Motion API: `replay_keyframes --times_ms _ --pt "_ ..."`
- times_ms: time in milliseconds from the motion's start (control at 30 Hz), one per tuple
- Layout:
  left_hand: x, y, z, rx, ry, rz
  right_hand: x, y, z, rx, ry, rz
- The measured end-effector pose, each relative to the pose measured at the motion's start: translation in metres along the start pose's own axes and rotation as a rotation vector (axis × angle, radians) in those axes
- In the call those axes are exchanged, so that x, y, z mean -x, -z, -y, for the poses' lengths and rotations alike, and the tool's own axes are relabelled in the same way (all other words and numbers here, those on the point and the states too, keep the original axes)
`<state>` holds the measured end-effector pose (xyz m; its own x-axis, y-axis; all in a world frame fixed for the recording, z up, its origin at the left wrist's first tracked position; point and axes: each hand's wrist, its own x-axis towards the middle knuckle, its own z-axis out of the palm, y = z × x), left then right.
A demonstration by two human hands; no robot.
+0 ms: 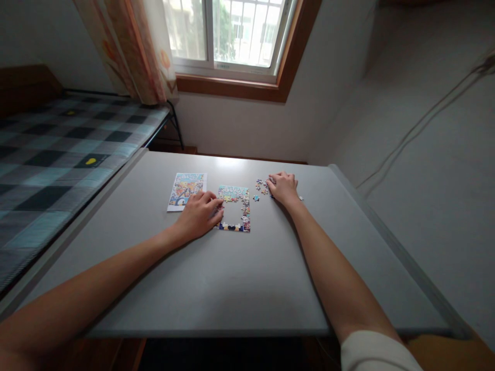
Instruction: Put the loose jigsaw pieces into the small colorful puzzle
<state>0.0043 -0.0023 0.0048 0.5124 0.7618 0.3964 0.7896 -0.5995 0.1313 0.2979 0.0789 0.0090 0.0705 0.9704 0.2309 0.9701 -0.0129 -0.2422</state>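
A partly assembled jigsaw puzzle (246, 212) lies on the white table, a frame of joined pieces around a bare middle. My left hand (199, 212) rests at its left side, fingers apart and touching that edge, covering part of it. Beyond this hand lies a printed picture sheet (188, 184), its lower right corner partly covered. Right of the puzzle, my right hand (284, 186) is over a cluster of loose puzzle pieces (260, 184), fingers bent and apart. What lies under its palm is hidden. One blue puzzle piece (256, 198) sits between the cluster and the puzzle.
The white table (232, 283) has a raised rim on its left and right sides. A bed with a checked cover (96, 134) stands along the left. Behind the table are a window (240, 36) and a curtain (135, 51). A cable (421, 121) hangs along the right wall.
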Motion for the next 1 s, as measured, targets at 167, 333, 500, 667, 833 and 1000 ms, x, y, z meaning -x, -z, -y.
replay_keyframes --times_ms 167,333,500,667,833,1000 --pt "0.0004 -0.0014 0.0012 0.002 -0.003 -0.012 -0.0021 -0.0021 -0.0012 -0.032 -0.045 -0.008" --pt "0.0006 -0.0017 0.0019 0.019 0.001 -0.006 -0.0033 -0.0016 -0.0015 -0.057 -0.078 0.005" --pt "0.0002 -0.0019 0.0016 0.012 -0.001 -0.006 -0.004 -0.0034 -0.003 -0.073 -0.069 -0.014" --pt "0.0006 -0.003 0.0018 0.003 -0.001 -0.011 -0.0054 -0.0025 -0.0033 -0.097 -0.127 0.003" --pt "0.0003 -0.0011 0.0005 0.02 0.003 -0.003 -0.0077 -0.0048 -0.0046 -0.124 -0.171 0.002" --pt "0.0004 -0.0013 0.0014 0.03 -0.002 -0.002 -0.0094 -0.0076 -0.0073 -0.187 -0.213 -0.007"
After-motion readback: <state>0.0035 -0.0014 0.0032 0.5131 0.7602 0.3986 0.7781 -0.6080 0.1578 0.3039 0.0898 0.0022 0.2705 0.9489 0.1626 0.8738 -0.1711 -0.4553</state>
